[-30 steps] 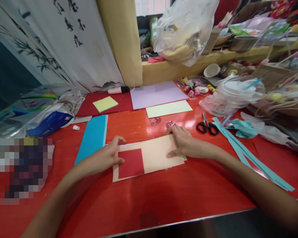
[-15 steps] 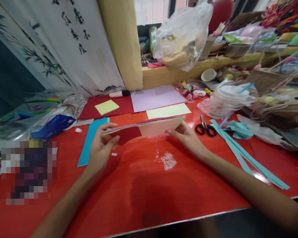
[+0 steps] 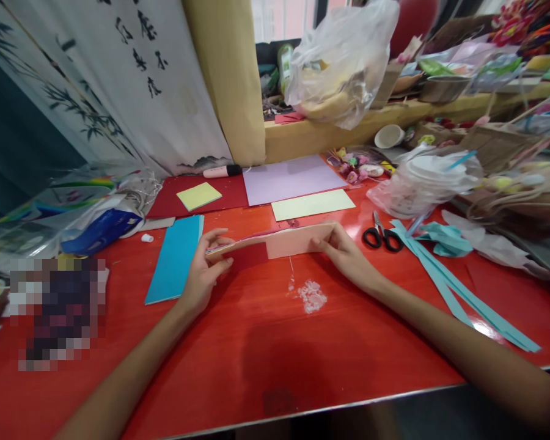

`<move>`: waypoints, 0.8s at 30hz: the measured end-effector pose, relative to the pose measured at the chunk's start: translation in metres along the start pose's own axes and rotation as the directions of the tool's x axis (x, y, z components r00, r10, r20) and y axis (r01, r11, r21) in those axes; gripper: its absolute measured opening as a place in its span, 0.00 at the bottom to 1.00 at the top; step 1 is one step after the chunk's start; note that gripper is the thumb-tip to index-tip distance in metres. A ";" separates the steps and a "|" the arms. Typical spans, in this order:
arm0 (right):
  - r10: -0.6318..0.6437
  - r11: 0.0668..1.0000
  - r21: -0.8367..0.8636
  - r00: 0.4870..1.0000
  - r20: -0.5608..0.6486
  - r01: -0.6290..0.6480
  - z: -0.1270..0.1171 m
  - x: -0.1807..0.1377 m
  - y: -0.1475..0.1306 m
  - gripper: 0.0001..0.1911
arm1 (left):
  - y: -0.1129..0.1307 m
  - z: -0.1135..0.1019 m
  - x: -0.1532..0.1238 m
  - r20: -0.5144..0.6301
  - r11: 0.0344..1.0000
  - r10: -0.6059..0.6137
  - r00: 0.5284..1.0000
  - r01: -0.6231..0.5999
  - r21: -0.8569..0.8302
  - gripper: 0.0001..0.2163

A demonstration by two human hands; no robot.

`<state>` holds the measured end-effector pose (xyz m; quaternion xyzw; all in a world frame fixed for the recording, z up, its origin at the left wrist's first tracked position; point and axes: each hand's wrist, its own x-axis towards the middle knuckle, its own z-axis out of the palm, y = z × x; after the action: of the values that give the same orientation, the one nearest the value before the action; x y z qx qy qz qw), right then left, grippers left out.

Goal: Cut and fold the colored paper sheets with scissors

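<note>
A thin stack of cream paper sheets [image 3: 293,241] with a dark red square [image 3: 252,254] on its left part is held a little above the red table [image 3: 275,360], tilted so I see it nearly edge-on. My left hand [image 3: 206,272] pinches the stack's left end, fingers closed on it. At the stack's right end my right hand [image 3: 346,253] is closed on the paper too. Below the stack, a white smear [image 3: 311,296] lies on the tabletop.
A blue paper sheet [image 3: 176,256] lies left of my left hand. Black-handled scissors [image 3: 380,235] and long teal paper strips [image 3: 458,293] lie to the right. Behind are a pale yellow sheet [image 3: 312,203], a lilac sheet [image 3: 291,178] and clear plastic bags [image 3: 428,180].
The stack lay flat under both hands a second ago. Both hands lifted it off the table, uncovering the white smear, and it now sits slightly lower and farther back than half a second ago.
</note>
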<state>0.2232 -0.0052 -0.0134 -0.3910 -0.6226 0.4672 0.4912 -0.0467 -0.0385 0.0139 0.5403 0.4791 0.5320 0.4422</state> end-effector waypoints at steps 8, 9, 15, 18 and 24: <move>0.085 0.990 0.114 0.996 0.016 -0.086 0.002 0.001 -0.002 0.10 | -0.005 0.002 0.007 0.116 0.995 -0.033 0.993 0.021 0.099 0.12; 0.098 0.989 0.108 0.995 0.003 -0.098 0.002 0.002 -0.002 0.11 | -0.007 0.002 0.008 0.105 0.995 -0.036 0.994 0.026 0.091 0.12; 0.152 0.981 0.126 0.988 -0.024 -0.148 0.003 0.001 -0.006 0.16 | -0.011 0.001 0.006 0.116 0.990 -0.134 0.984 0.137 -0.015 0.12; 0.213 0.970 0.128 0.976 -0.031 -0.208 0.002 0.001 -0.007 0.14 | -0.010 0.001 0.004 0.108 0.991 -0.135 0.985 0.135 0.002 0.10; 0.164 0.983 0.089 0.985 -0.046 -0.159 -0.001 0.002 -0.005 0.05 | -0.011 0.000 0.003 0.152 0.990 -0.018 0.988 -0.004 0.143 0.06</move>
<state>0.2240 -0.0046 -0.0079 -0.4311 -0.5551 0.5210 0.4842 -0.0472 -0.0336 0.0037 0.6081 0.4823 0.4519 0.4398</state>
